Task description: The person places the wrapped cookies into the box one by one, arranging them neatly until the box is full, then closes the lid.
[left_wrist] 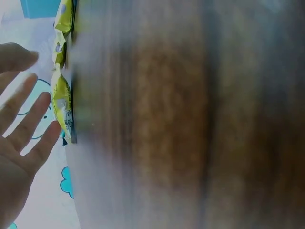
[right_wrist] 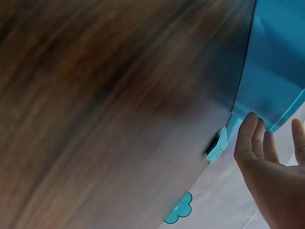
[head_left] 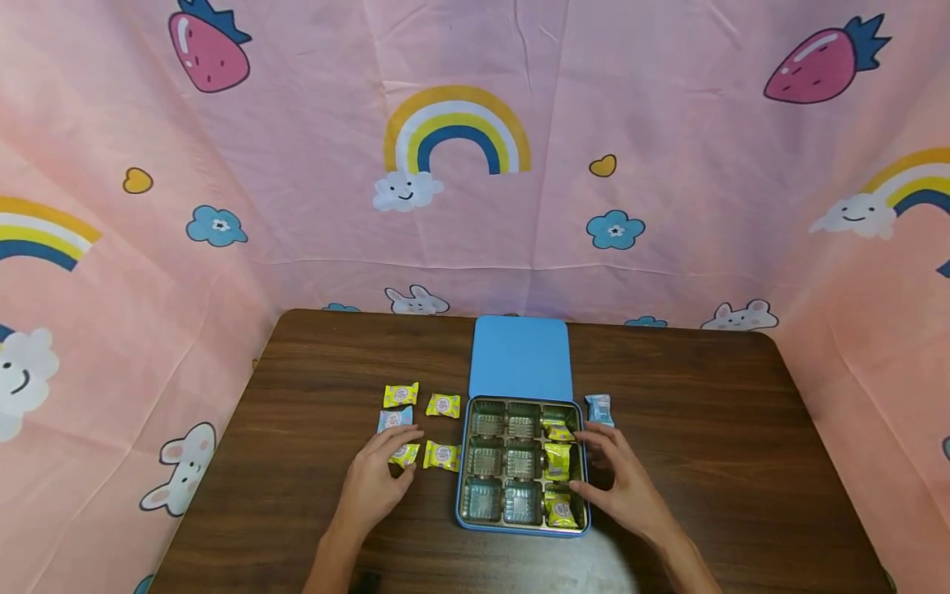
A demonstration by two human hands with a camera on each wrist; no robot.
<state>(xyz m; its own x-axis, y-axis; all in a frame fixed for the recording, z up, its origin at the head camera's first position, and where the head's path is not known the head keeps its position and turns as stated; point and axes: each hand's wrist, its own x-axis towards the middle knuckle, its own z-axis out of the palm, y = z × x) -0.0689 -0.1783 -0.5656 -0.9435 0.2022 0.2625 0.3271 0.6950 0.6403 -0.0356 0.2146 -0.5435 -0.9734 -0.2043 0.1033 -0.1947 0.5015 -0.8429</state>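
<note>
My left hand [head_left: 373, 483] hovers with spread fingers over a yellow wrapped candy [head_left: 405, 454], partly hidden beneath it. In the left wrist view, the fingertips are close to a yellow wrapper [left_wrist: 62, 102]. A blue tin [head_left: 523, 528] with nine compartments stands right of that hand. Its right column holds three yellow candies, at the back [head_left: 559, 431], middle [head_left: 557, 464] and front [head_left: 560, 511]. My right hand [head_left: 629, 488] is at the tin's right wall, its loosely bent fingers and thumb reaching over the rim. The right wrist view shows those fingers beside the blue tin wall [right_wrist: 271, 71].
More yellow candies [head_left: 443, 405] and a blue candy [head_left: 395, 418] lie left of the tin. Another blue candy [head_left: 599, 409] lies beyond my right hand. The flat blue lid [head_left: 520, 357] extends behind the tin on the wooden table [head_left: 690, 396]. A patterned pink cloth [head_left: 475, 239] surrounds the table.
</note>
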